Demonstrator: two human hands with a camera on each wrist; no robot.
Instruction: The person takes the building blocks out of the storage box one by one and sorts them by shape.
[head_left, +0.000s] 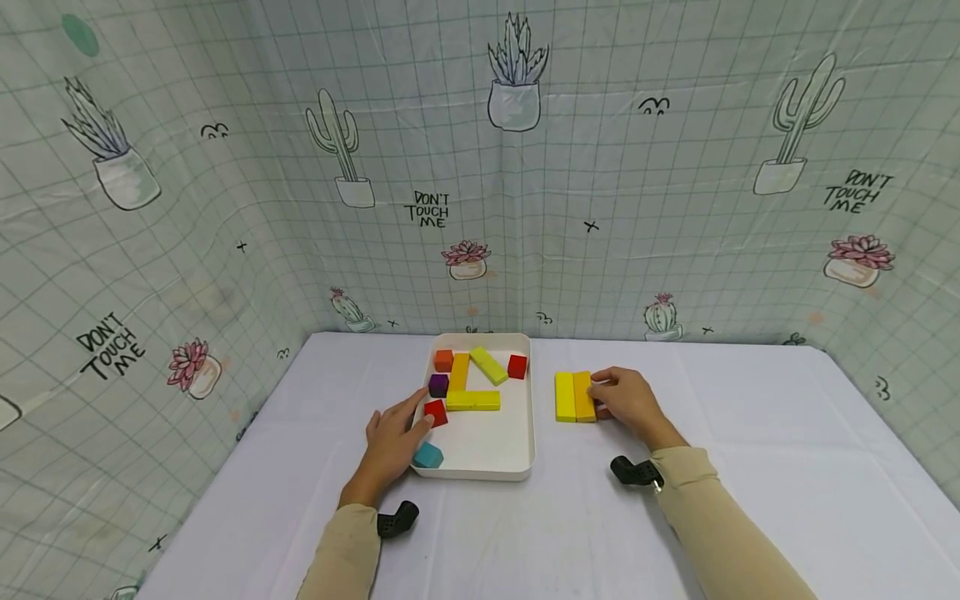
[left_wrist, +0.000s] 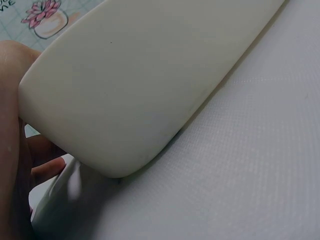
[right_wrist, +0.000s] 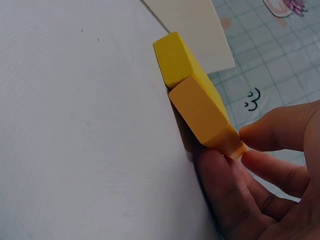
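Head view, centre: white rectangular plastic tray (head_left: 525, 433) on the white table cloth (head_left: 750, 467). Left hand (head_left: 390, 446) lies over the tray's left rim, fingers nearly straight, fingertips touching a small red wooden cube (head_left: 435, 412); a teal block (head_left: 428, 455) sits just below it by the palm. Right of the tray, the right hand (head_left: 630, 402) pinches the long orange wooden block (head_left: 583, 397), which lies flush against a long yellow wooden block (head_left: 565, 397). Both rest flat on the cloth.
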